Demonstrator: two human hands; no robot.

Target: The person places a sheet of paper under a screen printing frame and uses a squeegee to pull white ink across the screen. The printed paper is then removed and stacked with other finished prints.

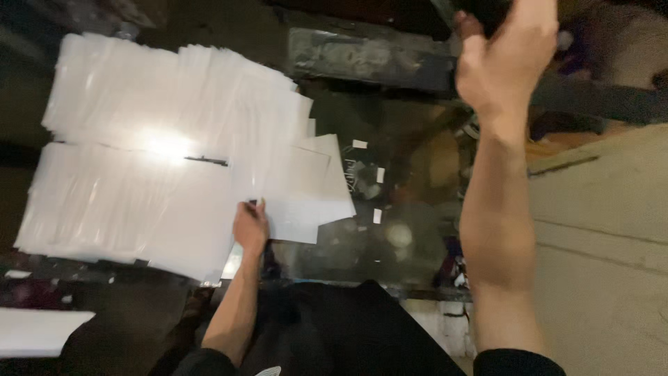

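Note:
My left hand point(250, 226) rests on the near edge of a loose white paper sheet point(306, 188), fingers pinching or pressing its corner. That sheet lies on a dark glossy table point(396, 209), partly overlapping big spread-out stacks of white sheets point(139, 153). My right hand point(504, 52) is raised high at the top of the view, fingers curled around a dark object point(487, 10) that is mostly cut off by the frame edge. My right forearm runs down the right middle of the view.
Small white paper scraps point(360, 145) lie scattered on the dark table. A dark bar-shaped machine part point(369, 59) runs along the back. A pale flat board point(605, 230) fills the right side. Another white sheet point(35, 331) sits at lower left.

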